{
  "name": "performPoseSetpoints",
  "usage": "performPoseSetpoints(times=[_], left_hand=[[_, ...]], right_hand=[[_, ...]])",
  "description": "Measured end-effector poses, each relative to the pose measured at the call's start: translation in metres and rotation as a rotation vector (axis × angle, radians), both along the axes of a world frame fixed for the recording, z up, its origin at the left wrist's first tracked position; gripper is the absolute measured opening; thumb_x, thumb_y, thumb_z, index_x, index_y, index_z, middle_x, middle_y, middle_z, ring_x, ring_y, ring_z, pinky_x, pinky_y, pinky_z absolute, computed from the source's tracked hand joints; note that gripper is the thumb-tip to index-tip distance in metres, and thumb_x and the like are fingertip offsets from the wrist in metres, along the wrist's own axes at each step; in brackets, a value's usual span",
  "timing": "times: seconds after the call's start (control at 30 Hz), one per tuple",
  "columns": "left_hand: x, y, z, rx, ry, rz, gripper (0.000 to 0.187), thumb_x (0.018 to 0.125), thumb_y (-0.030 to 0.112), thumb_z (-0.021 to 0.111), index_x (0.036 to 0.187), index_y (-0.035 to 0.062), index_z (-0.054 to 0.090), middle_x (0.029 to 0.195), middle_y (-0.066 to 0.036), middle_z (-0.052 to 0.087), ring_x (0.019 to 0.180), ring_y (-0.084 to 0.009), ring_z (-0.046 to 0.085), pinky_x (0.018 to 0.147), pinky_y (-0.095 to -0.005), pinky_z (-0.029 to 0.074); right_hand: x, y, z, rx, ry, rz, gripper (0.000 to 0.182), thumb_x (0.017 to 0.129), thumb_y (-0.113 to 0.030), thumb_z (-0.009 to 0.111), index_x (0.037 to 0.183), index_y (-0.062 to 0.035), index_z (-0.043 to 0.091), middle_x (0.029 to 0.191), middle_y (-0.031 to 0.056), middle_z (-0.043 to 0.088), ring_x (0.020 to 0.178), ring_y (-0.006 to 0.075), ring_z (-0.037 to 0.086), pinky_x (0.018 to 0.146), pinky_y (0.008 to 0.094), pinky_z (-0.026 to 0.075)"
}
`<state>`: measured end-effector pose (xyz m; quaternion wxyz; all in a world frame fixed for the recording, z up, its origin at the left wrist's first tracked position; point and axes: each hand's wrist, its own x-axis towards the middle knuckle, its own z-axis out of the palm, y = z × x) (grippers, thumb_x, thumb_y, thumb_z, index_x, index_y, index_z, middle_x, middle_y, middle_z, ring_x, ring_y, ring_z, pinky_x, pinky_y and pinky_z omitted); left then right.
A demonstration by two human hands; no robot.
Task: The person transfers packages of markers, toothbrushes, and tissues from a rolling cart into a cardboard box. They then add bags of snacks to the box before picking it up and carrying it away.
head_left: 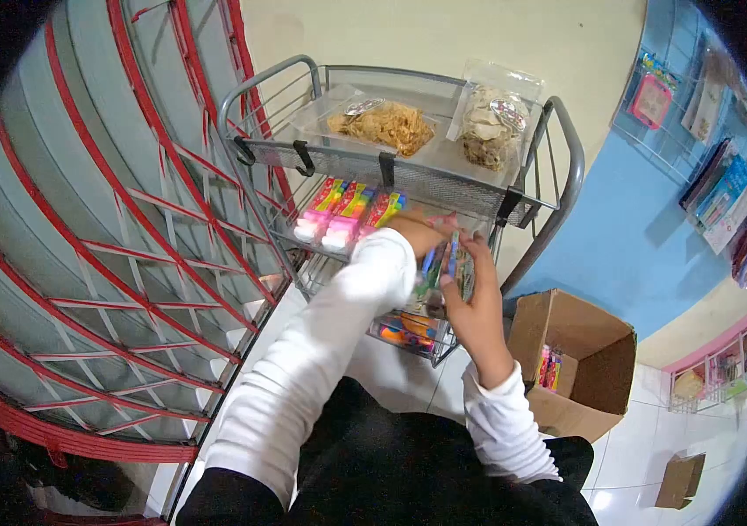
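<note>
My left hand (419,233) reaches over the middle shelf of a grey metal rack (452,174), fingers curled down at the top of a row of thin, colourful packets (439,267). What it grips is hidden behind the hand. My right hand (481,302) is at the right side of these packets, thumb and fingers apart along their edge. Left of my left hand stand several packs with rainbow-coloured labels and pink and white ends (343,215), side by side on the same shelf. Something pink shows just beyond my left fingertips.
Two clear bags of food, one brown (382,125) and one pale (489,127), lie on the top shelf. A lower basket (408,331) holds orange items. At right stands an open cardboard box (575,364) with a few colourful packs inside. A red folding gate (119,228) borders the left.
</note>
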<state>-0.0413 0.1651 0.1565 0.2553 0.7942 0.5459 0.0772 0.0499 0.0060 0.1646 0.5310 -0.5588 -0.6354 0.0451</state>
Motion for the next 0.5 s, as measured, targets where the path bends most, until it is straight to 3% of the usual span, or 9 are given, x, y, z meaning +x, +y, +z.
performPoseSetpoints(times=[0.07, 0.1, 0.13, 0.17, 0.2, 0.23, 0.27, 0.4, 0.5], left_hand=[[-0.029, -0.034, 0.055, -0.067, -0.046, 0.232, 0.061, 0.076, 0.056, 0.049, 0.118, 0.0120, 0.050, 0.120, -0.019, 0.050, 0.109, -0.0313, 0.049, 0.092, -0.0333, 0.037], [-0.053, -0.009, 0.022, 0.308, 0.097, 0.040, 0.048, 0.081, 0.047, 0.047, 0.109, 0.0094, 0.055, 0.111, -0.014, 0.056, 0.100, -0.0310, 0.053, 0.087, -0.0344, 0.041], [-0.066, -0.009, 0.031, 0.427, 0.132, 0.167, 0.044, 0.083, 0.042, 0.046, 0.114, 0.0117, 0.052, 0.108, -0.014, 0.057, 0.096, -0.0320, 0.055, 0.083, -0.0358, 0.043], [-0.081, 0.006, 0.024, 0.419, 0.325, 0.203, 0.047, 0.081, 0.045, 0.046, 0.109, 0.0082, 0.054, 0.106, -0.018, 0.057, 0.099, -0.0331, 0.053, 0.086, -0.0353, 0.042], [-0.092, 0.000, 0.025, 0.552, 0.303, 0.341, 0.056, 0.077, 0.051, 0.047, 0.102, 0.0024, 0.058, 0.107, -0.020, 0.057, 0.102, -0.0338, 0.052, 0.088, -0.0355, 0.042], [-0.102, -0.001, 0.033, 0.249, 0.262, 0.328, 0.064, 0.072, 0.055, 0.051, 0.096, -0.0033, 0.061, 0.111, -0.023, 0.053, 0.106, -0.0321, 0.051, 0.091, -0.0355, 0.040], [-0.112, 0.012, 0.018, 0.221, 0.337, 0.304, 0.065, 0.070, 0.054, 0.052, 0.099, -0.0036, 0.059, 0.114, -0.023, 0.051, 0.105, -0.0327, 0.051, 0.091, -0.0363, 0.040], [-0.110, -0.003, 0.014, 0.288, 0.464, 0.269, 0.064, 0.068, 0.050, 0.057, 0.102, -0.0041, 0.059, 0.113, -0.023, 0.051, 0.104, -0.0345, 0.051, 0.091, -0.0384, 0.040], [-0.107, -0.008, 0.003, 0.395, 0.521, 0.255, 0.060, 0.067, 0.047, 0.059, 0.100, -0.0030, 0.060, 0.109, -0.022, 0.053, 0.101, -0.0346, 0.052, 0.088, -0.0394, 0.042]], right_hand=[[0.000, -0.018, 0.008, -0.059, 0.062, 0.151, 0.045, 0.078, -0.002, 0.054, 0.121, -0.0036, 0.042, 0.128, 0.0150, 0.040, 0.120, 0.0270, 0.039, 0.095, 0.0355, 0.035], [0.000, -0.025, 0.013, -0.063, 0.068, 0.145, 0.045, 0.078, -0.002, 0.054, 0.121, -0.0036, 0.042, 0.128, 0.0150, 0.040, 0.120, 0.0270, 0.039, 0.095, 0.0355, 0.035], [0.000, -0.031, 0.018, -0.113, 0.172, 0.211, 0.044, 0.076, -0.001, 0.055, 0.118, -0.0045, 0.044, 0.125, 0.0162, 0.042, 0.115, 0.0293, 0.043, 0.093, 0.0355, 0.037], [0.000, -0.034, 0.021, -0.159, 0.274, 0.279, 0.043, 0.074, 0.000, 0.055, 0.115, -0.0053, 0.047, 0.122, 0.0175, 0.043, 0.110, 0.0316, 0.046, 0.090, 0.0354, 0.039], [0.002, -0.035, 0.020, -0.153, 0.274, 0.280, 0.043, 0.074, 0.000, 0.055, 0.115, -0.0053, 0.047, 0.122, 0.0175, 0.043, 0.110, 0.0316, 0.046, 0.090, 0.0354, 0.039], [0.005, -0.035, 0.018, -0.177, 0.270, 0.280, 0.041, 0.076, 0.001, 0.055, 0.116, -0.0056, 0.046, 0.122, 0.0132, 0.044, 0.107, 0.0255, 0.048, 0.088, 0.0332, 0.041], [0.007, -0.035, 0.017, -0.202, 0.267, 0.279, 0.040, 0.079, 0.002, 0.054, 0.117, -0.0059, 0.046, 0.121, 0.0088, 0.045, 0.105, 0.0193, 0.050, 0.085, 0.0310, 0.043], [0.009, -0.039, 0.020, -0.206, 0.266, 0.292, 0.040, 0.078, 0.002, 0.054, 0.116, -0.0066, 0.046, 0.119, 0.0076, 0.045, 0.102, 0.0186, 0.051, 0.082, 0.0300, 0.044], [0.011, -0.041, 0.022, -0.191, 0.308, 0.293, 0.038, 0.076, 0.000, 0.055, 0.113, -0.0074, 0.048, 0.116, 0.0116, 0.046, 0.096, 0.0225, 0.052, 0.079, 0.0317, 0.046]])
